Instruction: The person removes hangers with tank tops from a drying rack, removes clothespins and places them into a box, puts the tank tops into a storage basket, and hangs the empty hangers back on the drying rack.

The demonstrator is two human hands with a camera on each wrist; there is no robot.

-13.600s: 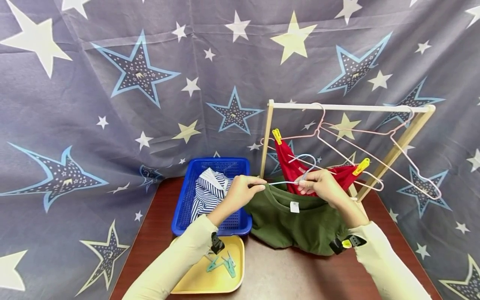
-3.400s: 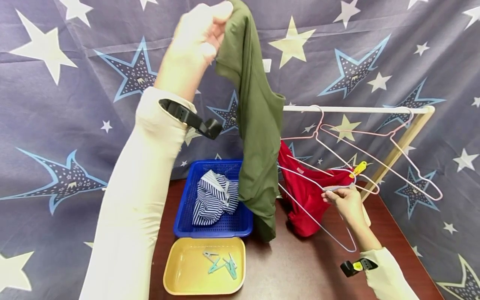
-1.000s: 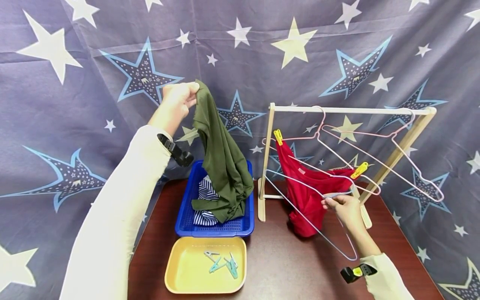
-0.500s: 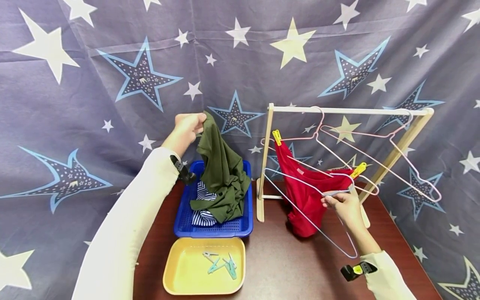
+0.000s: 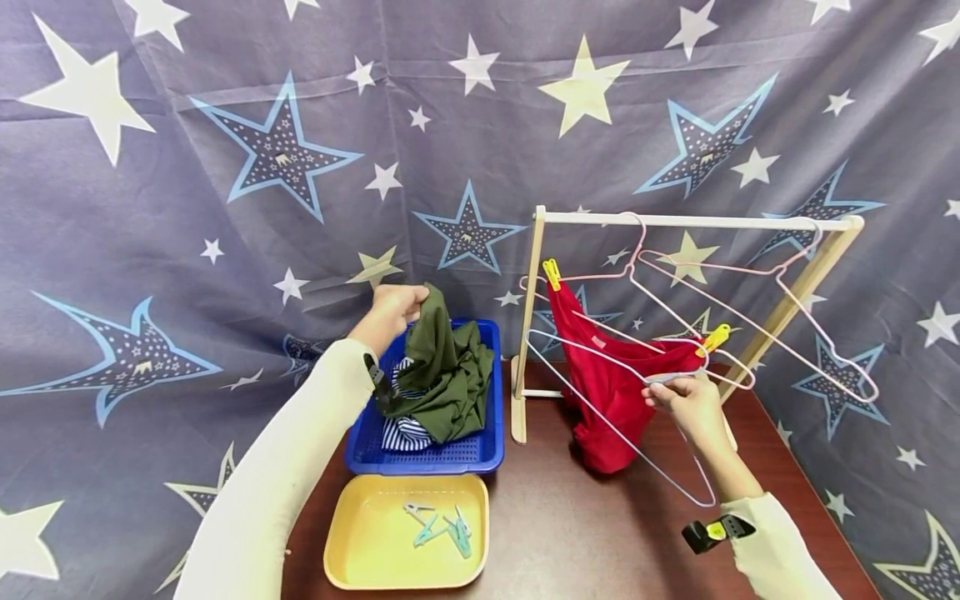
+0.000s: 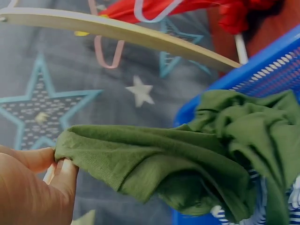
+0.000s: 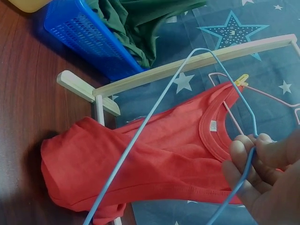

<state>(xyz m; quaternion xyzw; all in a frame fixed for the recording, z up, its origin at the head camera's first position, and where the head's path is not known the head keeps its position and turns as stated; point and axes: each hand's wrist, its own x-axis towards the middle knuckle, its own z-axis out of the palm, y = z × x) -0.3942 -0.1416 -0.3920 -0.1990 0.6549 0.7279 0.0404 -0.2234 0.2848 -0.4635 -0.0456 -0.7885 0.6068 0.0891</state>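
Note:
My left hand (image 5: 392, 315) pinches a corner of an olive-green garment (image 5: 457, 392), most of which lies crumpled in the blue basket (image 5: 424, 467). Under it a blue-and-white striped garment (image 5: 405, 434) shows in part. In the left wrist view, thumb and fingers grip the cloth's raised end. Over the table at right, my right hand (image 5: 688, 408) holds a pale blue hanger (image 5: 591, 408) near its neck, its hook partly hidden against the red garment. That red garment (image 5: 617, 398) hangs behind it from a pink hanger, fixed by yellow clothespins (image 5: 552, 275).
The wooden rack (image 5: 528, 350) has a white top bar (image 5: 697, 220) carrying pink hangers, one bare (image 5: 813, 333). A yellow tray (image 5: 375, 575) with several clothespins (image 5: 459, 533) stands in front of the basket. Behind hangs a star-patterned curtain (image 5: 225, 283).
Earlier both hands had the green garment and blue hanger together. The hanger is out of the garment, and my left hand has carried the garment left and lowered it into the basket.

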